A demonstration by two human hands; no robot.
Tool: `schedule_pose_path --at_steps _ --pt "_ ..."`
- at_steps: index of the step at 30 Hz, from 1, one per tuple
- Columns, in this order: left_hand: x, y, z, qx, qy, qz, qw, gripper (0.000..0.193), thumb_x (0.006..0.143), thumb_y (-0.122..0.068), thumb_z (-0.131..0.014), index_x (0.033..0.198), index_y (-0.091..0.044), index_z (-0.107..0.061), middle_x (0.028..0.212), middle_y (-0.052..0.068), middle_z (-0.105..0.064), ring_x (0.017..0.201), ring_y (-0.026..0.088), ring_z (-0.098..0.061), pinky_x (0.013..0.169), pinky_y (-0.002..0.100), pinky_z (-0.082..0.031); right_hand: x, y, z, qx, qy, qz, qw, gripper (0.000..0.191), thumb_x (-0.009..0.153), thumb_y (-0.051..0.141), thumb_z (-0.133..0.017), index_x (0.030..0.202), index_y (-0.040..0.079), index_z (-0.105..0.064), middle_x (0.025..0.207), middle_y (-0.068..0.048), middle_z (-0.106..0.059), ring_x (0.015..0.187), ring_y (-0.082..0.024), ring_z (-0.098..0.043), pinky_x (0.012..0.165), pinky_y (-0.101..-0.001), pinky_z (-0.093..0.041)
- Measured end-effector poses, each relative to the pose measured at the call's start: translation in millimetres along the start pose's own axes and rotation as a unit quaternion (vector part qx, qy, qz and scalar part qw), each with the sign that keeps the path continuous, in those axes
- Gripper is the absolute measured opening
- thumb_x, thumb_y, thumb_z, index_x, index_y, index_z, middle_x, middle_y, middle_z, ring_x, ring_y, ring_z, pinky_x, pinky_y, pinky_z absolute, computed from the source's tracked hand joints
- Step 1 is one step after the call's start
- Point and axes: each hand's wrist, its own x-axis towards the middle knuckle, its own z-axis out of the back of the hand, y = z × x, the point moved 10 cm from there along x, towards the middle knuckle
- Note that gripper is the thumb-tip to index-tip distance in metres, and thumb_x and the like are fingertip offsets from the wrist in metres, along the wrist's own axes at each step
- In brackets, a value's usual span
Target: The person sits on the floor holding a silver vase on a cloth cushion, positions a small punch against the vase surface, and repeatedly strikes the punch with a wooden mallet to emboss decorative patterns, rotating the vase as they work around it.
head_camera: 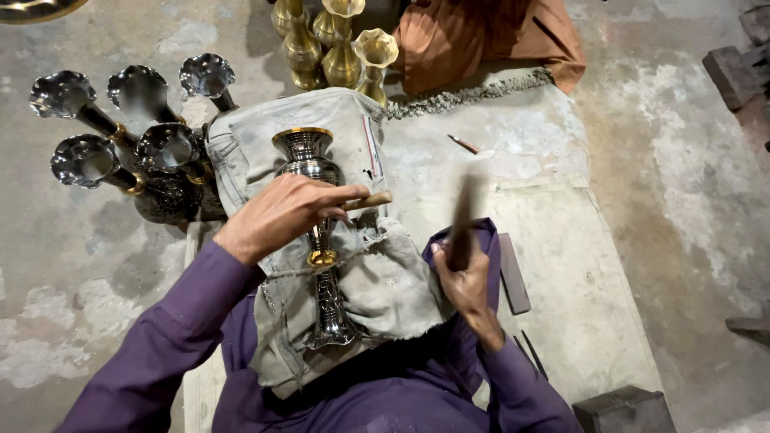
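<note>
A stained, patchy grey concrete floor [666,160] lies under a pale worn mat [577,273], in flat daylight.

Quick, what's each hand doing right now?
Left hand: closed on a small wooden-handled tool, resting on the vase.
Right hand: gripping a blurred hammer.

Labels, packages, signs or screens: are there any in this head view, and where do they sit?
Cloth label: a narrow pale strip with a red edge, sewn on the grey denim cloth beside the silver vase, above the left hand. Its markings are too small to make out.
No packages, signs or screens show.
</note>
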Motion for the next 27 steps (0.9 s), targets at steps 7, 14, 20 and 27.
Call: schedule_pose_path --at_steps 7,14,20,27 --pt "-8 8 1 -0.012 -0.021 0.018 1.0 0.042 0.093 -0.027 -0.069 0.134 -0.019 -0.065 0.099 0.011 -0.077 0.074 0.032 -0.071 0.062 0.043 -0.053 9 4 3 0.045 0.007 -0.037 0.998 0.025 0.094 0.019 -0.076 0.107 0.002 -0.062 0.075 0.0 -0.059 0.065 -0.011 -0.059 0.058 -0.0287 -0.052" --pt "-7 4 3 -0.014 -0.028 0.015 0.999 0.041 0.093 -0.027 -0.066 0.134 -0.02 -0.065 0.098 0.01 -0.077 0.069 0.031 -0.07 0.061 0.043 -0.054 20 35 13 0.009 -0.011 0.017 1.0 0.054 0.092 0.013 -0.078 0.138 0.006 -0.051 0.09 -0.001 -0.062 0.084 -0.009 -0.062 0.077 -0.0286 -0.054" --pt "-7 2 3 -0.003 -0.038 0.003 0.999 0.043 0.095 -0.027 -0.065 0.137 -0.019 -0.063 0.095 0.012 -0.077 0.066 0.029 -0.069 0.059 0.043 -0.053 20 37 18 0.101 -0.011 0.044 0.994 0.045 0.096 0.006 -0.072 0.135 0.008 -0.049 0.1 -0.004 -0.061 0.085 -0.012 -0.061 0.071 -0.0285 -0.056" --pt "-6 6 -2 -0.009 -0.029 0.025 0.999 0.041 0.094 -0.029 -0.065 0.135 -0.022 -0.066 0.09 0.01 -0.077 0.06 0.027 -0.067 0.059 0.043 -0.053 23 38 21 -0.15 -0.013 0.111 0.982 0.037 0.098 0.007 -0.068 0.132 0.011 -0.053 0.094 -0.009 -0.069 0.06 -0.016 -0.064 0.047 -0.0279 -0.057"
